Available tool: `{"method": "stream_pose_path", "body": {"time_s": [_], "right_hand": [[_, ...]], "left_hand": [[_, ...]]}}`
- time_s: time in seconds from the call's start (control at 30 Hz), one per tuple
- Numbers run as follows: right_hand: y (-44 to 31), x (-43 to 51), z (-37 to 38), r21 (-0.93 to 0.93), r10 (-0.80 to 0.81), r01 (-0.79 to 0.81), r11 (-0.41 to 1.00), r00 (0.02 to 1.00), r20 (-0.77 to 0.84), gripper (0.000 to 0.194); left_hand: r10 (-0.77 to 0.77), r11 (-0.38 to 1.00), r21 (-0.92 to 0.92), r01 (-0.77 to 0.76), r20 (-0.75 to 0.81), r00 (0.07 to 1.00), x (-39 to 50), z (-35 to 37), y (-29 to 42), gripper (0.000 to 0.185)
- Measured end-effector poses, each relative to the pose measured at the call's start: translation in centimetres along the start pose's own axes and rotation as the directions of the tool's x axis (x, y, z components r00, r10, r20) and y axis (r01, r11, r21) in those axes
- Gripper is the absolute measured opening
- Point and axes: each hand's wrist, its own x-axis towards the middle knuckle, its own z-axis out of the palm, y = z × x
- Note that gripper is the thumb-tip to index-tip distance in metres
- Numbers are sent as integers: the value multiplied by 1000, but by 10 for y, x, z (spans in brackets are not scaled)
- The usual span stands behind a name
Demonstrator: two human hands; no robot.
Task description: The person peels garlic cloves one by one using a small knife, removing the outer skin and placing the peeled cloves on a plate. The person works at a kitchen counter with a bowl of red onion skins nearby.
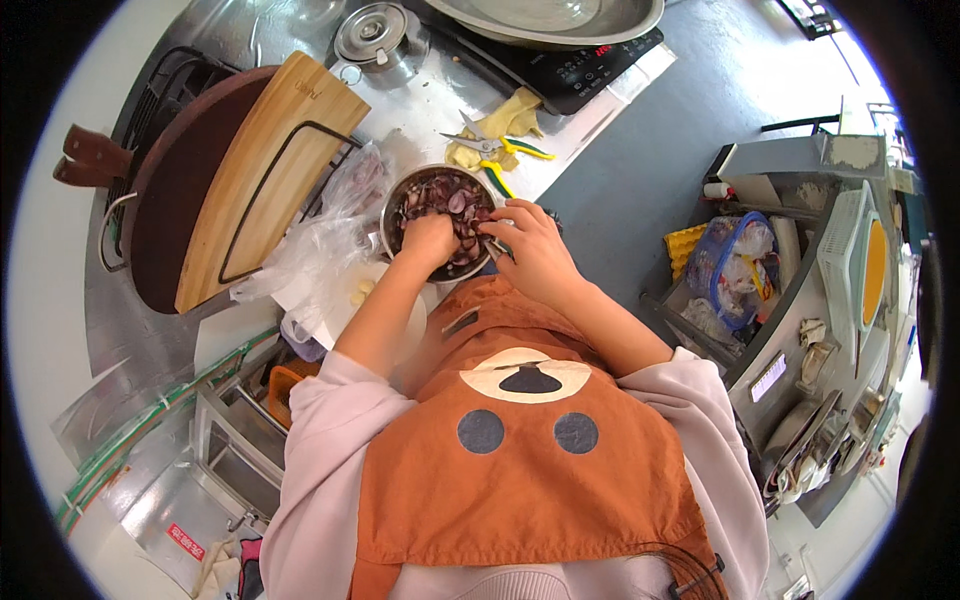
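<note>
A round steel bowl [387, 234] holds many purple-skinned garlic cloves [456, 201], which look wet. Into its middle reaches my left hand [431, 241], fingers bent down among the cloves; their tips are hidden, so I cannot tell what they grip. My right hand [534, 244] is over the bowl's right rim, fingers curled above the thumb. Between them shows a small metal tool [495, 248], perhaps a short blade, mostly hidden. Under my left forearm lies a white plate [346, 319] with a few peeled cloves [361, 291].
Yellow-green handled scissors [487, 145] lie spread on a yellow cloth [510, 112] beyond the bowl. To the left are a clear plastic bag [307, 255] and upright cutting boards [247, 187]. Farther back stand a lidded steel pot [373, 34] and an induction cooker [577, 71] under a wide pan [547, 19].
</note>
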Motion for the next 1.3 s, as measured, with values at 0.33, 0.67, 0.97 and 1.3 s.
{"method": "stream_pose_path", "body": {"time_s": [0.33, 0.67, 0.97, 1.3], "right_hand": [[16, 2, 34, -450, 7, 46, 892, 993, 116, 34], [-15, 2, -10, 380, 98, -85, 921, 995, -13, 29], [-58, 8, -30, 588, 137, -84, 804, 989, -46, 30], [-60, 9, -28, 511, 31, 58, 858, 986, -164, 22]], "left_hand": [[-150, 859, -510, 43, -172, 974, -58, -49, 2, 24], [-83, 57, -993, -107, -112, 990, -86, -61, 6, 24], [-134, -49, -946, -321, -312, 941, -118, -80, 36, 25], [-181, -188, -925, -330, -297, 937, -124, -80, 48, 28]]}}
